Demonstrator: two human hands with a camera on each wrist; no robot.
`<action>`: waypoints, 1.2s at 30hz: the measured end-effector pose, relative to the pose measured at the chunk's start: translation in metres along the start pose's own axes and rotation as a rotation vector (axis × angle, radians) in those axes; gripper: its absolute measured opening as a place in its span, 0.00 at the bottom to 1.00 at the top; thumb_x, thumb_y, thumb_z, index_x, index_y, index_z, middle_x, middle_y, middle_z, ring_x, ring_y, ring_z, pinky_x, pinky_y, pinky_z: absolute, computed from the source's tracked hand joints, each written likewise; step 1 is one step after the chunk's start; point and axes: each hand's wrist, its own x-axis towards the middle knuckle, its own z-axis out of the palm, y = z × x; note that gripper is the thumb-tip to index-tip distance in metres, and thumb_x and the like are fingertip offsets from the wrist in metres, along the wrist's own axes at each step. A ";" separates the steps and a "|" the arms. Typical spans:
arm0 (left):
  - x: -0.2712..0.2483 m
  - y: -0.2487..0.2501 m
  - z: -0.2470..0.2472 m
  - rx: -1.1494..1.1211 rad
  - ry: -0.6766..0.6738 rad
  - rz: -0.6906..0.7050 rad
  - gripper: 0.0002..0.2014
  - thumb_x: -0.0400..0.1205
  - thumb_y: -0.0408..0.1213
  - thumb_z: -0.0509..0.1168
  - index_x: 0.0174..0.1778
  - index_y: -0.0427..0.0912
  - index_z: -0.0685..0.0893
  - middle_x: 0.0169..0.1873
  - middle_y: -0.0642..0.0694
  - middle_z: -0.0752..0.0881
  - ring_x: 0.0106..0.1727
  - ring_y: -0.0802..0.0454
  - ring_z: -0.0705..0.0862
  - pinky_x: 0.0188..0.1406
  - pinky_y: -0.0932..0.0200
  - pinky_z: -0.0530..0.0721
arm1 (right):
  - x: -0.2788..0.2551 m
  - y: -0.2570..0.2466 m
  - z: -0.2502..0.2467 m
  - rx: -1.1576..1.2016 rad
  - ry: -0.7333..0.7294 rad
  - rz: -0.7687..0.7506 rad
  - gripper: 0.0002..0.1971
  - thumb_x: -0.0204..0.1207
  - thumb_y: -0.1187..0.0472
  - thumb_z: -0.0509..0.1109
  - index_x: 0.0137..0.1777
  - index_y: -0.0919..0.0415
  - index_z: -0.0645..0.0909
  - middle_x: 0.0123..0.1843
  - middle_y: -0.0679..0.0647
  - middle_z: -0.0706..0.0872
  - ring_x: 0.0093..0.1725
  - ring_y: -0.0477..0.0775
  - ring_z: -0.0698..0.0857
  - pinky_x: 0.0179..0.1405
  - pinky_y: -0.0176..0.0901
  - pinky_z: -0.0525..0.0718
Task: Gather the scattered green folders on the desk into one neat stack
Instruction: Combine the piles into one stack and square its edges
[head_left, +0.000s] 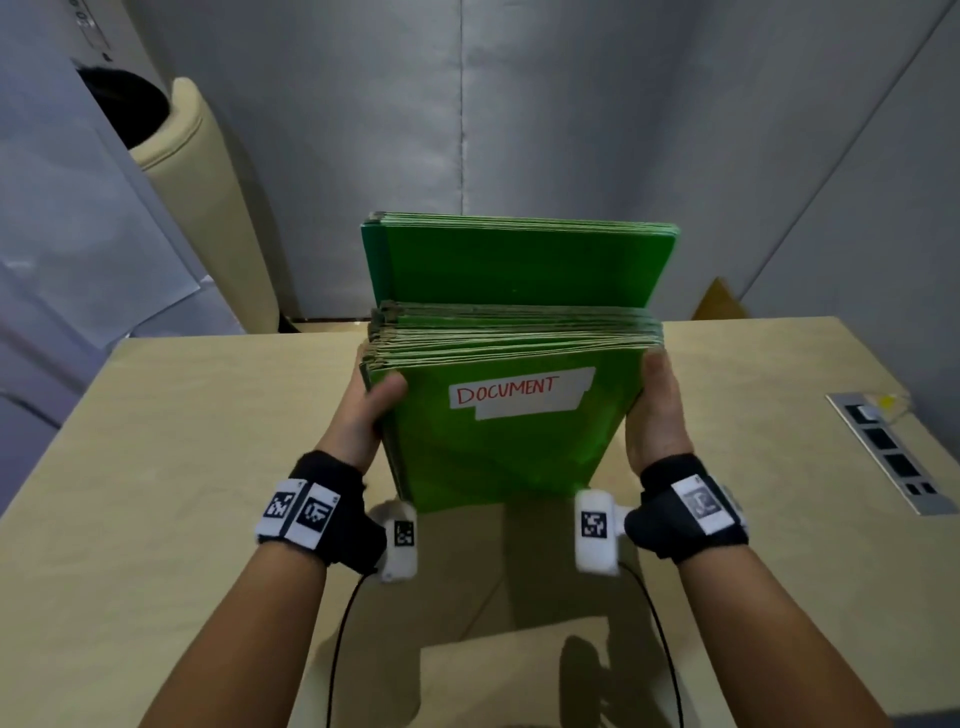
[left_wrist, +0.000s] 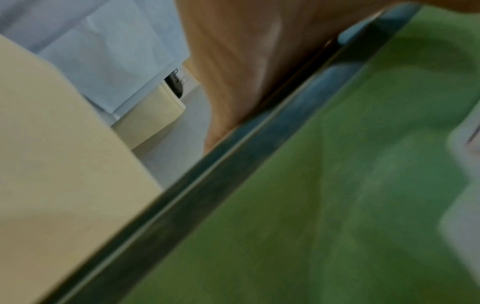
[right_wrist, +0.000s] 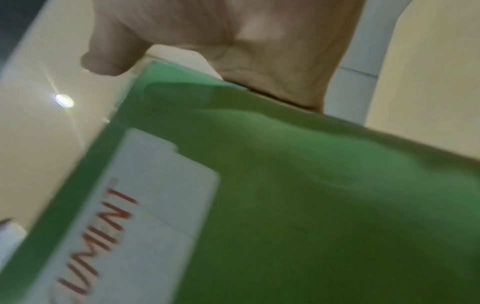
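Note:
A thick stack of green folders (head_left: 509, 452) stands on edge on the beige desk (head_left: 182, 467), tilted away from me. Its front folder carries a white label (head_left: 519, 395) reading "DOCUMENT". Some folders at the back stick up higher than the front ones. My left hand (head_left: 371, 410) grips the stack's left edge, thumb on the front cover. My right hand (head_left: 657, 410) holds the right edge, its fingers hidden behind. Up close the left wrist view has the stack (left_wrist: 337, 205) against my left hand (left_wrist: 246, 61). In the right wrist view my right hand (right_wrist: 259, 41) sits on the stack (right_wrist: 337, 205).
A grey socket strip (head_left: 888, 452) is set into the desk at the right. A cream chair back (head_left: 218, 208) stands beyond the far left corner, and a brown cardboard corner (head_left: 719, 301) shows behind the far edge. Grey wall panels close off the back.

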 end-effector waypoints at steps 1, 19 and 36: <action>0.001 0.012 0.005 -0.033 0.014 0.032 0.51 0.58 0.65 0.77 0.74 0.44 0.72 0.64 0.47 0.86 0.66 0.47 0.84 0.62 0.49 0.84 | 0.003 -0.012 0.005 0.008 0.034 -0.012 0.50 0.60 0.24 0.70 0.73 0.61 0.74 0.66 0.60 0.86 0.64 0.58 0.86 0.58 0.51 0.86; 0.015 0.056 0.028 0.000 0.204 -0.075 0.16 0.88 0.37 0.50 0.53 0.42 0.84 0.47 0.40 0.89 0.47 0.46 0.88 0.47 0.53 0.87 | 0.018 -0.036 0.020 -0.032 0.173 0.024 0.07 0.82 0.62 0.62 0.51 0.57 0.83 0.48 0.55 0.88 0.53 0.62 0.87 0.56 0.58 0.86; 0.018 0.052 0.017 -0.222 -0.006 0.000 0.44 0.67 0.64 0.71 0.76 0.43 0.74 0.70 0.37 0.81 0.69 0.37 0.80 0.68 0.41 0.78 | 0.012 -0.013 0.018 0.023 0.209 0.031 0.35 0.66 0.40 0.71 0.71 0.57 0.75 0.70 0.61 0.81 0.71 0.63 0.78 0.73 0.68 0.72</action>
